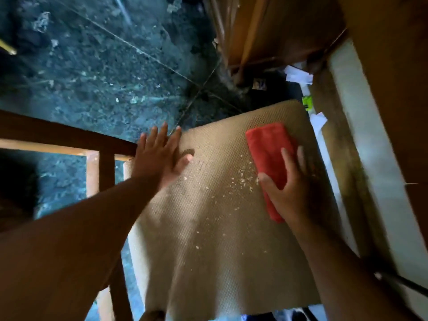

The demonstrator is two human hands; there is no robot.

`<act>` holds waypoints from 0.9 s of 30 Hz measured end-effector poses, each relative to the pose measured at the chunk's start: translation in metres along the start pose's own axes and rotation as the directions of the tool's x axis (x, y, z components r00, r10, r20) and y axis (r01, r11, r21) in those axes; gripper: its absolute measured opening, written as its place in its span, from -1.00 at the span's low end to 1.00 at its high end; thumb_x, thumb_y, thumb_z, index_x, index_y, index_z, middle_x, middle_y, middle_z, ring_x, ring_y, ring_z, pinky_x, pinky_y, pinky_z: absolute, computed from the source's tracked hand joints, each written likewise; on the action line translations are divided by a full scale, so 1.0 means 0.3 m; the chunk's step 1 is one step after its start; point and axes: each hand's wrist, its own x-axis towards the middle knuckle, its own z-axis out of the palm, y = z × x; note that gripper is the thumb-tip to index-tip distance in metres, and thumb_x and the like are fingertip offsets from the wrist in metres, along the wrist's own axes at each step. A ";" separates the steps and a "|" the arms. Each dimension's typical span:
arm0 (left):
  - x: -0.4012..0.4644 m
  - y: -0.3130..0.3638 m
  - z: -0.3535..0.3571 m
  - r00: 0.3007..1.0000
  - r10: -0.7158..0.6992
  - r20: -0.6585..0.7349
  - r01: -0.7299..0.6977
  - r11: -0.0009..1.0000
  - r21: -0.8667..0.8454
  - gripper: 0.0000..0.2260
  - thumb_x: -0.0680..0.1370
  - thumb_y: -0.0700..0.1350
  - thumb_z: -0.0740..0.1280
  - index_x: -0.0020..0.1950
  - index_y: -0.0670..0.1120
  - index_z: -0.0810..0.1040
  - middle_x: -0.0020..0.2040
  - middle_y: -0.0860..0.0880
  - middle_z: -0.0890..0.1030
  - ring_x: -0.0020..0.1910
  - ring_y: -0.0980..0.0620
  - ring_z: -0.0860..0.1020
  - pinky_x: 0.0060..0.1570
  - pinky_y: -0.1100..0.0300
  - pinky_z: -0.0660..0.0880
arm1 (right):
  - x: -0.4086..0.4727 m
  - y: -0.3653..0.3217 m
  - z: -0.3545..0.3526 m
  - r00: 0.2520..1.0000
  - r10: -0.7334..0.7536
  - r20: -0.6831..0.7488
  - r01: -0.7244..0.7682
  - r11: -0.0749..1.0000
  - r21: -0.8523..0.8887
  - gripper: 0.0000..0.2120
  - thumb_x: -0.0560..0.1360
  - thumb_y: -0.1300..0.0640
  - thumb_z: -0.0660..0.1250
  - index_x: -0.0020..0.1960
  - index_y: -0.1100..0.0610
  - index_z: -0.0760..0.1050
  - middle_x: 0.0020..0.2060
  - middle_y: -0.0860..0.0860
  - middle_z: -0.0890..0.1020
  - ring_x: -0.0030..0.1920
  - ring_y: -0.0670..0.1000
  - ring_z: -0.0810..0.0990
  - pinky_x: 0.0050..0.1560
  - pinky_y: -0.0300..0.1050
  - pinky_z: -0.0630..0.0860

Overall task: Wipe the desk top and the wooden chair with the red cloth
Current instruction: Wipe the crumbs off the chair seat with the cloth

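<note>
I look straight down on the wooden chair, whose woven tan seat (208, 216) fills the middle of the view. Its dark wooden backrest (69, 140) runs along the left. The folded red cloth (266, 154) lies flat on the right part of the seat. My right hand (287, 188) presses on the cloth's near half, fingers wrapped over it. My left hand (162, 156) rests flat on the seat's far left corner, fingers spread, holding nothing. Pale crumbs (240, 181) are scattered on the seat between the two hands.
The brown desk (393, 66) and its pale edge (375, 158) stand close on the right of the chair. White paper scraps (297, 75) and a green item (307, 103) lie on the floor by the desk. Dusty dark tiled floor (92, 77) spreads to the far left.
</note>
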 end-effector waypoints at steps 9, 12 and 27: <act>0.013 -0.014 0.094 0.981 0.035 -0.190 -0.037 0.999 -0.006 -0.33 0.56 0.27 0.05 0.60 -0.01 0.12 0.55 -0.23 0.25 0.49 -0.28 0.24 0.45 -0.17 0.11 | 0.130 -0.009 0.128 0.971 -0.219 -0.097 0.168 0.912 -0.375 -0.40 0.62 -0.13 0.04 0.59 0.06 0.05 0.58 0.21 0.06 0.56 0.30 0.04 0.50 0.26 0.03; 0.012 -0.011 0.096 0.982 0.036 -0.188 -0.036 0.999 0.002 -0.33 0.55 0.26 0.04 0.60 -0.03 0.12 0.53 -0.23 0.29 0.46 -0.28 0.28 0.45 -0.18 0.11 | 0.165 -0.049 0.126 0.970 -0.206 -0.130 0.166 0.951 -0.262 -0.50 0.63 -0.05 0.07 0.53 0.08 0.23 0.58 0.15 0.14 0.56 0.29 0.06 0.49 0.27 0.08; 0.019 -0.015 0.064 0.995 0.054 -0.086 -0.053 0.998 0.018 -0.36 0.57 0.25 0.00 0.59 -0.04 0.09 0.49 -0.25 0.33 0.44 -0.27 0.31 0.48 -0.18 0.10 | -0.182 -0.066 -0.107 0.971 -0.173 -0.162 0.165 0.984 -0.065 -0.69 0.56 -0.11 0.20 0.28 -0.19 0.50 -0.13 -0.30 0.66 -0.12 -0.36 0.56 -0.18 -0.61 0.37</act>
